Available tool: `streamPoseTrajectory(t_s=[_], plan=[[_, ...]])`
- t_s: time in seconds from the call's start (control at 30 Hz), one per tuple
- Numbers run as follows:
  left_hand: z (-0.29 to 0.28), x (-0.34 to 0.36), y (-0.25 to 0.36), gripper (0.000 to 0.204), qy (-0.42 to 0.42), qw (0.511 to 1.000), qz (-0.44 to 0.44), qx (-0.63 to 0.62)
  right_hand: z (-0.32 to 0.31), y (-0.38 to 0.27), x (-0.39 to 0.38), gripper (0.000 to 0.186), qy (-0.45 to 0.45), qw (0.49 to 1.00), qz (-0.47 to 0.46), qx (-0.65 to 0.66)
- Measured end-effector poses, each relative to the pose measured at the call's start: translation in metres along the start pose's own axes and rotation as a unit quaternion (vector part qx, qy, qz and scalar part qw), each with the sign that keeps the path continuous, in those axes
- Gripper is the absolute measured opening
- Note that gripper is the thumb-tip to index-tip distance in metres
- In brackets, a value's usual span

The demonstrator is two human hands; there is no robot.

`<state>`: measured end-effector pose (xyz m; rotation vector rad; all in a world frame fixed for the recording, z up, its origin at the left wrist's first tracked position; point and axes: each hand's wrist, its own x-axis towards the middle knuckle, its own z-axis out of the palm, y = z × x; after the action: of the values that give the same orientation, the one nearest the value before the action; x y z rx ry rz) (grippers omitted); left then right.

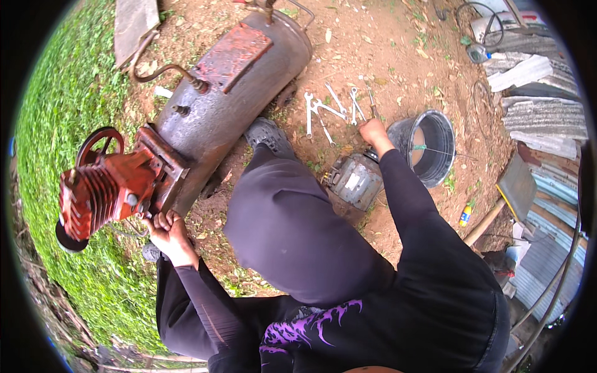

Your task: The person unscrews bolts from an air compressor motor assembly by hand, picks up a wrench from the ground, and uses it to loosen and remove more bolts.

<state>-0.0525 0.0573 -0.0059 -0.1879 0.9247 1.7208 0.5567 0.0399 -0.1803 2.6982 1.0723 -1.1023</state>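
Observation:
My left hand (169, 239) is at the lower edge of the red finned compressor pump (109, 196), fingers curled and fingertips against its base; what they pinch is too small to make out. The pump is mounted on a rusty grey air tank (214, 105) lying on the ground. To the right, my right hand (374, 133) is closed round the handle end of a slim screwdriver (372, 99), whose shaft points away from me. Several wrenches (320, 110) lie on the dirt left of it. An electric motor (356, 180) sits just below that hand, beside a black bucket (444, 149).
My bent knee rises between both arms, and one shoe (268, 137) stands against the tank. A curved pipe (155, 76) juts from the tank's far side. Corrugated sheets (547, 118), a wooden-handled tool (485, 222) and a small yellow bottle (465, 215) are at right.

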Motion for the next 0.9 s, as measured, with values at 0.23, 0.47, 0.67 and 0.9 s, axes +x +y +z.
streamPoseTrajectory(t_s=[0.23, 0.47, 0.67, 0.9], plan=[[0.012, -0.012, -0.002, 0.043, 0.025, 1.0, 0.012, 0.011, 0.048, -0.004, 0.03, 0.038, 0.055, 0.996, 0.065, -0.02], [0.004, -0.009, 0.003, 0.044, -0.014, 0.999, -0.003, 0.037, 0.061, -0.017, 0.039, 0.033, 0.171, 0.98, 0.096, -0.045], [0.009, -0.012, -0.003, 0.043, -0.02, 0.999, 0.003, 0.046, 0.061, 0.006, 0.043, 0.027, 0.11, 0.993, 0.028, -0.035], [0.007, -0.012, -0.003, 0.043, -0.014, 0.999, 0.007, 0.045, 0.057, -0.001, 0.041, 0.025, 0.08, 0.996, 0.027, -0.032]])
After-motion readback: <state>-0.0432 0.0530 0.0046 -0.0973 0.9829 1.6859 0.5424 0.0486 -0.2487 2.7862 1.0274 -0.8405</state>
